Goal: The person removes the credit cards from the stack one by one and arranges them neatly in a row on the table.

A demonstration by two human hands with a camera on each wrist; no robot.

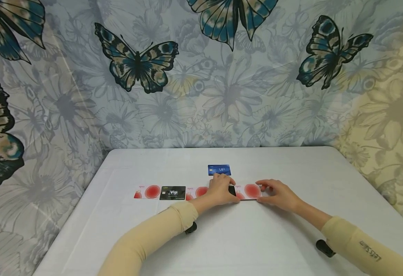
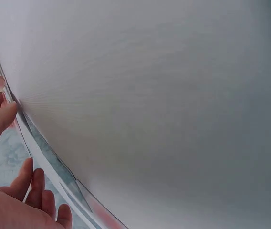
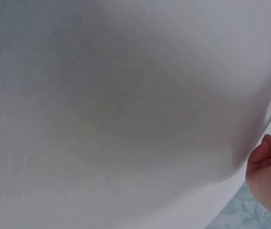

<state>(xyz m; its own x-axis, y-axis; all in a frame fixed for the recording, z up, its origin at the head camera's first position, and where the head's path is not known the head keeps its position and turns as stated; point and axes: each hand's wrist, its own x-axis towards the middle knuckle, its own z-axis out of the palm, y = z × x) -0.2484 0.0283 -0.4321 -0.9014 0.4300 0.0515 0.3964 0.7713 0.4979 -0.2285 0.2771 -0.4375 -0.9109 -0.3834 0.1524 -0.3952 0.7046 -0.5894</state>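
Observation:
In the head view, a row of cards lies across the white table. From the left come a pink-and-white card (image 1: 152, 191), a black Vip card (image 1: 172, 193), a second pink-and-white card (image 1: 201, 191), a black card (image 1: 232, 190) mostly covered by my left hand, and a third pink-and-white card (image 1: 252, 190). My left hand (image 1: 221, 188) spans that covered black card, thumb at its near edge and fingers at its far edge. With thumb and fingers, my right hand (image 1: 278, 194) pinches the right end of the third pink-and-white card. Behind the row lies a blue VIP card (image 1: 219, 170), close to my left fingertips.
The white table (image 1: 135, 165) runs back to a wall hanging (image 1: 229, 107) printed with butterflies and flowers. Dark wrist devices (image 1: 325, 248) sit under both sleeves. Mostly table surface fills both wrist views.

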